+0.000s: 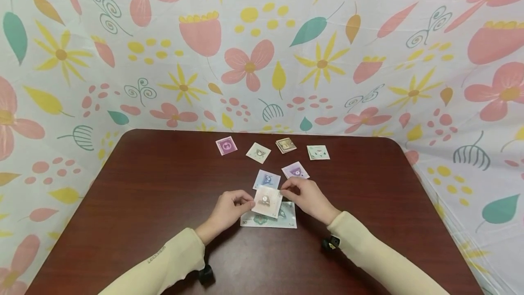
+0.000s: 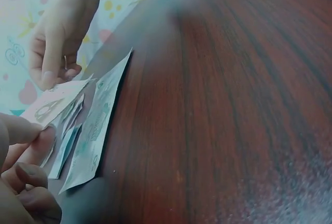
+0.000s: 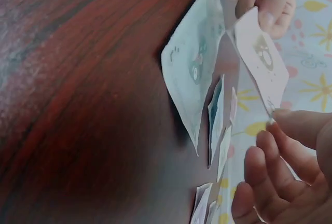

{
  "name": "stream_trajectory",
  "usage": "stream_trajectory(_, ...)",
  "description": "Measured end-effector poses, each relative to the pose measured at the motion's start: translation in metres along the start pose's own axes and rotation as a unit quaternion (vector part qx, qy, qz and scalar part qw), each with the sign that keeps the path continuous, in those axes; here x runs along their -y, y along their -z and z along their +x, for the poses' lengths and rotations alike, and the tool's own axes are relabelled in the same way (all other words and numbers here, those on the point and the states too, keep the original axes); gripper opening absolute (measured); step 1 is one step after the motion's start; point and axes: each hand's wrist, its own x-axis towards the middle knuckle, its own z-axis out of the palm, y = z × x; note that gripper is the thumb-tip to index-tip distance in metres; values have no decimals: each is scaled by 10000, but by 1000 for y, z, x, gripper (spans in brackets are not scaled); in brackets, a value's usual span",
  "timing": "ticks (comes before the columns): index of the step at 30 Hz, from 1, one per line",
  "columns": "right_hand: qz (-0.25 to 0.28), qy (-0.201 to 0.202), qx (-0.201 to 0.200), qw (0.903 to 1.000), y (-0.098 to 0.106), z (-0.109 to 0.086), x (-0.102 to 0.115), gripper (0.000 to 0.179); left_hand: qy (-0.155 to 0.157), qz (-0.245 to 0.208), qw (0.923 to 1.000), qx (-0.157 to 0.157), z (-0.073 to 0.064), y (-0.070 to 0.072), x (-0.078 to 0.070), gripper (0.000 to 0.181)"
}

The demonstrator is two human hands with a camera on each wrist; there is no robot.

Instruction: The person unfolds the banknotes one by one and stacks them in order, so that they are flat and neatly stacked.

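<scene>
One pale square note point(image 1: 267, 202), pinched by left hand point(image 1: 229, 208) at left edge, right hand point(image 1: 309, 198) at far-right corner; green 50 note point(image 1: 270, 223) below grip. Likely light, limp, crease-prone; edges best hold.
</scene>
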Motion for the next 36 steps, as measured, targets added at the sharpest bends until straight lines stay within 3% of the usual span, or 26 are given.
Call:
stream_trajectory(9, -500, 634, -465, 9956, -5, -2, 0, 16, 384, -216, 9985, -318, -2, -2, 0, 5)
stream_trajectory(14, -622, 688, -521, 9943, -6, -3, 1, 16, 448, -267, 9978, -403, -2, -3, -1, 5)
stream_trajectory(24, 167, 323, -504, 9981, -8, 1, 7, 11, 560, -480, 9969, -270, -3, -4, -4, 4)
stream_trajectory(36, 875, 216, -381, 9952, -5, -6, 9, 7, 536, -418, 9977, -11, -10, -5, -2, 7)
